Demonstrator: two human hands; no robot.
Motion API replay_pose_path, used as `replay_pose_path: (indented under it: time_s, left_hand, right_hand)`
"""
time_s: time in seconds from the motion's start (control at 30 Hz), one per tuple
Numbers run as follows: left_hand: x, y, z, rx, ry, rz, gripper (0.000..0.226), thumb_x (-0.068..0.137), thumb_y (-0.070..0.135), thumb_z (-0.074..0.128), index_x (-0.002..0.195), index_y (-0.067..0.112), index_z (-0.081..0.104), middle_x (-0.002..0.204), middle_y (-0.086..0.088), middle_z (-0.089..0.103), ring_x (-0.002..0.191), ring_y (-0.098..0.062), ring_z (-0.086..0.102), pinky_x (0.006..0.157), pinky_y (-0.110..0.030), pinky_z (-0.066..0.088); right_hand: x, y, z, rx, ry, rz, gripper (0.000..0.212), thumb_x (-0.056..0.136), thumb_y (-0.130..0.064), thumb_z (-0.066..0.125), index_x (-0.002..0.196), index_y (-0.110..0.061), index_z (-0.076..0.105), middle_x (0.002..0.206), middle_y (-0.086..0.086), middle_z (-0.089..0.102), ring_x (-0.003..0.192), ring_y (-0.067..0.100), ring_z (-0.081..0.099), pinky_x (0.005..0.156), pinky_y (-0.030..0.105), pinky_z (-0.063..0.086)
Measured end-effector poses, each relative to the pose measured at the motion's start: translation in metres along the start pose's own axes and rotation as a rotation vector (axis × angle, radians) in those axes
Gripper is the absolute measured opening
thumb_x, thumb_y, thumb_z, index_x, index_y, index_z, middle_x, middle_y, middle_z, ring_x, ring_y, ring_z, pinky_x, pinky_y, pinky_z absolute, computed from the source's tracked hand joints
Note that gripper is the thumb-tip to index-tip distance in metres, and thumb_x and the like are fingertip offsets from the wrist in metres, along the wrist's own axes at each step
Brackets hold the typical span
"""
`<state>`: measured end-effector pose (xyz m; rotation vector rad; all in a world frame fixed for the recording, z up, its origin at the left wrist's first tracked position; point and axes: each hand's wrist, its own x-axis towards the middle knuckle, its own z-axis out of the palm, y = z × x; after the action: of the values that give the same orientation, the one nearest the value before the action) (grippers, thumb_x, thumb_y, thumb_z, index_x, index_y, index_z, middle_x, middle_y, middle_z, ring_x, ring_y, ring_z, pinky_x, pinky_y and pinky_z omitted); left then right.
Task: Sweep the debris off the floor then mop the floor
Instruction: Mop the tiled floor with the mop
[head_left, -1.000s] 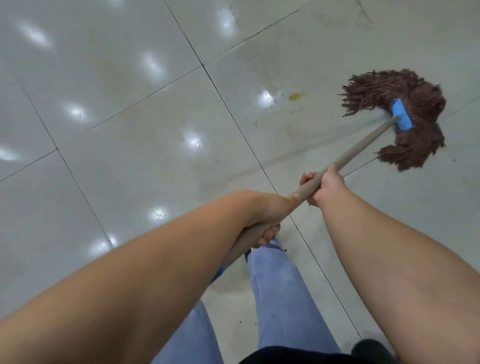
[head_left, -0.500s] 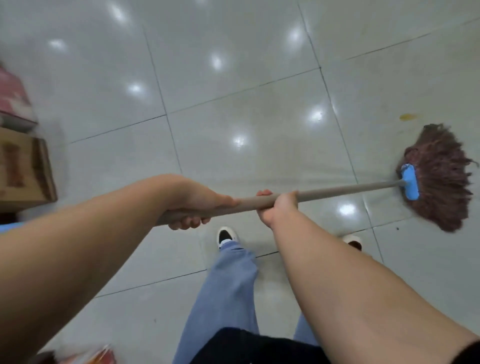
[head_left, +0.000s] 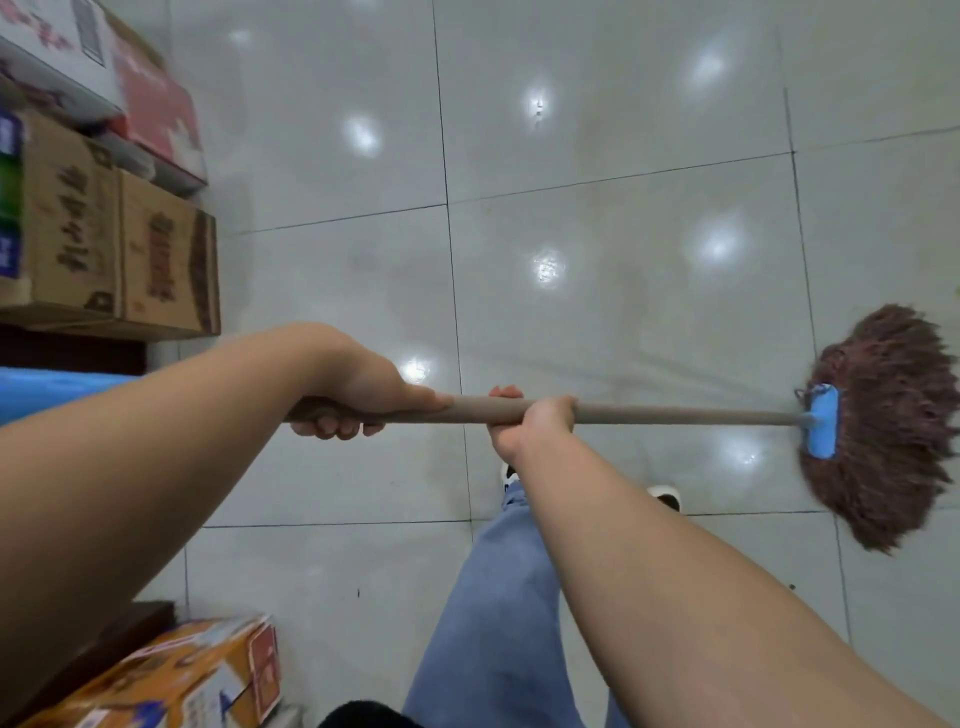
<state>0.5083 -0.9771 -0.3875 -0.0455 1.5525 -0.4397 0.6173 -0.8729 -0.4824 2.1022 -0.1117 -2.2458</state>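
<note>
A mop with a grey-brown handle (head_left: 675, 414) lies almost level across the view. Its brown string head (head_left: 888, 431), clipped in a blue holder (head_left: 823, 421), rests on the glossy grey floor tiles (head_left: 597, 291) at the right. My left hand (head_left: 358, 389) grips the near end of the handle from above. My right hand (head_left: 530, 421) grips it further along, close to the middle. Both fists are closed around the handle.
Brown cardboard boxes (head_left: 124, 254) and a red and white box (head_left: 156, 114) are stacked at the left. An orange box (head_left: 187, 675) sits at the lower left. My jeans leg (head_left: 498, 613) and white shoes (head_left: 667, 493) are below the handle. Small dark specks (head_left: 791, 587) lie on a tile.
The view has swung left, bringing the stacked boxes into sight. The mop handle has turned to nearly level, and its head has slid to the right and nearer to my feet.
</note>
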Motion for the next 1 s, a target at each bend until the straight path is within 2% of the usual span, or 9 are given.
replay_pose_path:
  time_s: [0.1,0.23,0.57,0.63,0.67,0.73,0.8,0.9,1.0]
  left_hand:
    - [-0.006,0.028,-0.002,0.019,0.003,-0.007,0.071,0.069,0.085,0.036,0.069,0.014,0.042,0.037,0.003,0.037,0.029,-0.017,0.031,0.04,-0.012,0.031]
    - [-0.015,0.095,-0.007,0.063,0.033,0.051,0.071,0.071,0.084,0.033,0.068,0.013,0.041,0.035,0.003,0.037,0.028,-0.016,0.032,0.04,-0.012,0.033]
    - [-0.049,0.339,0.034,0.1,0.049,0.27,0.069,0.08,0.077,0.028,0.074,0.01,0.044,0.029,0.005,0.035,0.021,-0.012,0.03,0.039,-0.009,0.029]
    - [-0.054,0.374,0.058,0.06,0.002,0.326,0.071,0.071,0.081,0.031,0.072,0.012,0.042,0.03,0.005,0.033,0.02,-0.012,0.027,0.038,-0.008,0.029]
    - [-0.056,0.388,0.07,0.04,-0.023,0.354,0.075,0.058,0.085,0.033,0.071,0.012,0.042,0.032,0.004,0.032,0.021,-0.012,0.026,0.038,-0.009,0.029]
    - [-0.057,0.406,0.092,0.002,-0.065,0.381,0.078,0.04,0.085,0.033,0.07,0.013,0.041,0.036,0.003,0.031,0.023,-0.012,0.024,0.038,-0.01,0.028]
    - [-0.053,0.412,0.107,-0.031,-0.097,0.387,0.07,0.059,0.082,0.037,0.073,0.013,0.041,0.037,0.003,0.033,0.023,-0.01,0.025,0.037,-0.009,0.029]
    - [-0.047,0.404,0.118,-0.041,-0.092,0.377,0.062,0.08,0.074,0.034,0.072,0.013,0.039,0.027,0.003,0.034,0.02,-0.01,0.028,0.036,-0.01,0.033]
    - [-0.045,0.383,0.12,-0.052,-0.085,0.417,0.067,0.069,0.079,0.037,0.073,0.013,0.042,0.031,0.004,0.034,0.023,-0.01,0.027,0.037,-0.011,0.031]
  right_hand:
    - [0.003,-0.024,-0.007,0.028,-0.002,-0.013,0.049,0.097,-0.055,0.026,0.111,-0.009,0.034,0.06,0.01,0.047,0.047,0.02,0.046,0.039,0.02,0.046]
    - [0.006,-0.09,-0.021,0.095,-0.006,-0.054,0.047,0.097,-0.055,0.027,0.109,-0.01,0.034,0.059,0.009,0.045,0.03,0.017,0.046,0.037,0.021,0.047]
    - [0.011,-0.32,-0.122,0.252,0.092,-0.17,0.044,0.096,-0.051,0.036,0.1,-0.007,0.04,0.061,0.009,0.046,0.046,0.018,0.042,0.038,0.028,0.05]
    - [0.012,-0.35,-0.151,0.238,0.134,-0.191,0.043,0.097,-0.05,0.038,0.09,-0.008,0.04,0.062,0.009,0.048,0.047,0.017,0.043,0.038,0.03,0.05]
    - [0.012,-0.361,-0.164,0.221,0.157,-0.198,0.042,0.097,-0.049,0.039,0.086,-0.008,0.039,0.063,0.009,0.049,0.045,0.017,0.044,0.038,0.029,0.05]
    - [0.013,-0.375,-0.19,0.211,0.203,-0.204,0.042,0.096,-0.047,0.042,0.083,-0.007,0.039,0.062,0.01,0.052,0.037,0.016,0.047,0.037,0.028,0.049]
    - [0.012,-0.38,-0.209,0.178,0.209,-0.218,0.04,0.097,-0.044,0.043,0.083,-0.006,0.041,0.063,0.01,0.053,0.029,0.015,0.049,0.038,0.025,0.049]
    - [0.01,-0.372,-0.218,0.111,0.182,-0.259,0.038,0.1,-0.039,0.038,0.082,-0.006,0.041,0.069,0.011,0.053,0.033,0.017,0.055,0.041,0.028,0.049]
    - [0.01,-0.347,-0.208,0.097,0.215,-0.298,0.035,0.099,-0.04,0.039,0.095,-0.006,0.045,0.076,0.005,0.054,0.051,0.021,0.06,0.045,0.031,0.052]
